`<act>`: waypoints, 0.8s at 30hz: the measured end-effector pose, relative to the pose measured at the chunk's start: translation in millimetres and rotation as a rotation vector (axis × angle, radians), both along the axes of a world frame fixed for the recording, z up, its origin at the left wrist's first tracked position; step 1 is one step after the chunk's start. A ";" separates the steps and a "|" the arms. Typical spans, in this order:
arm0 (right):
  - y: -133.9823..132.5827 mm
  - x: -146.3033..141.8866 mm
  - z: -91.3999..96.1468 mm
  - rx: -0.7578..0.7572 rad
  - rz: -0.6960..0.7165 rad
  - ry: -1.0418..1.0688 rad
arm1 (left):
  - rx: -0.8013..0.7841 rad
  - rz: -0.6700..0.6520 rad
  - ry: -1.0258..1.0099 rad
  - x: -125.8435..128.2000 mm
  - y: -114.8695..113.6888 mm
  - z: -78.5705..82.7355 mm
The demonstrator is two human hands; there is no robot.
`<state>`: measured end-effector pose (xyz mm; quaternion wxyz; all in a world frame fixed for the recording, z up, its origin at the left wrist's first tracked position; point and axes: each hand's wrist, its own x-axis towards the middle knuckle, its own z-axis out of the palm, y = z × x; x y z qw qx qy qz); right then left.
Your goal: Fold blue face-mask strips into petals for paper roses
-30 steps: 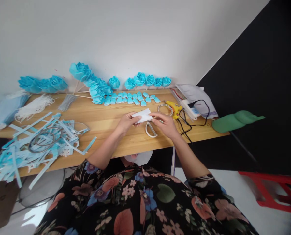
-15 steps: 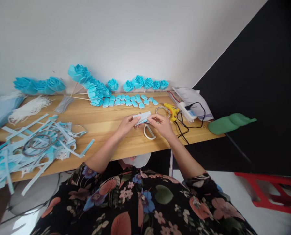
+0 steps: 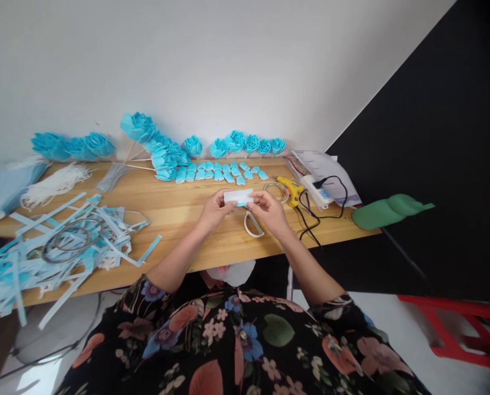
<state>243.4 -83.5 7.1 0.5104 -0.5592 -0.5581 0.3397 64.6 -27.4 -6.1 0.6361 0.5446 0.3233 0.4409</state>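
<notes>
A small folded piece of white and light-blue fabric (image 3: 238,196) is stretched level between my two hands, above the wooden table. My left hand (image 3: 217,208) pinches its left end, and my right hand (image 3: 268,209) pinches its right end. White-handled scissors (image 3: 253,225) lie just below the fabric, their blades hidden under my hands. Beyond my fingers, several cut blue petal pieces (image 3: 219,174) lie in rows. Blue fabric flowers (image 3: 235,141) stand behind them along the wall.
At left lies a heap of cut strips (image 3: 72,247) with wire coils, near white ear loops (image 3: 57,184) and stacked masks (image 3: 12,184). To the right are a yellow glue gun (image 3: 292,190), a tape ring (image 3: 276,191), a power strip (image 3: 319,192) and a green bottle (image 3: 388,211).
The fabric piece has been turned from a slant to nearly level, with a blue strip now showing at its lower edge. My left fingers have shifted slightly. The view has moved a little.
</notes>
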 end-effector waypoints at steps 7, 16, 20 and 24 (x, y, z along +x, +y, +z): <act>3.2 -2.7 -4.8 -0.087 0.122 0.095 | 0.144 0.058 0.132 -0.4 -5.1 3.8; 9.6 -19.4 -11.1 0.030 -0.001 0.119 | -0.142 -0.082 -0.098 0.3 -8.7 7.1; 7.7 -22.8 -12.1 0.049 0.013 0.079 | -0.186 -0.044 -0.080 0.4 -7.7 2.6; -2.7 -12.1 -3.3 0.153 -0.030 -0.166 | -0.265 -0.007 -0.161 -1.8 -2.8 2.4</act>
